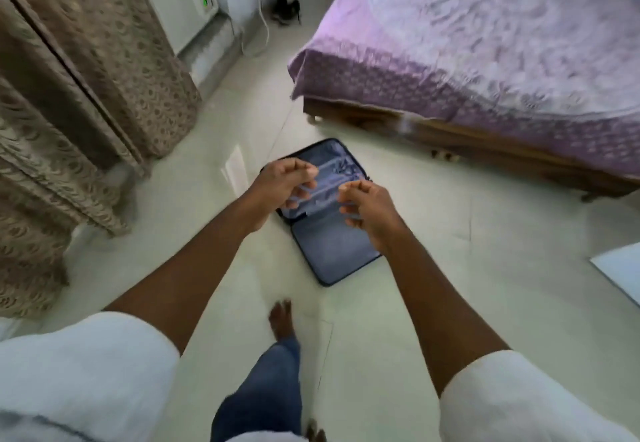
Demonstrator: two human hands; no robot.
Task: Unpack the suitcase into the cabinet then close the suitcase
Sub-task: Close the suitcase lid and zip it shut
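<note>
Suitcase (329, 233) lies open flat on the floor (433, 268), near the bed (485, 60); its middle hidden behind both hands. Left hand (282, 187) and right hand (367, 211) loosely curled, holding nothing. Frame blurred. Bare floor around it; curtain (86, 78) at left.

Bare floor (433, 268) around suitcase (332, 247) (bed (485, 60) beyond)

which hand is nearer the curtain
Left. The left hand is on the curtain's side of the open suitcase; the right hand is toward the bed.
</note>
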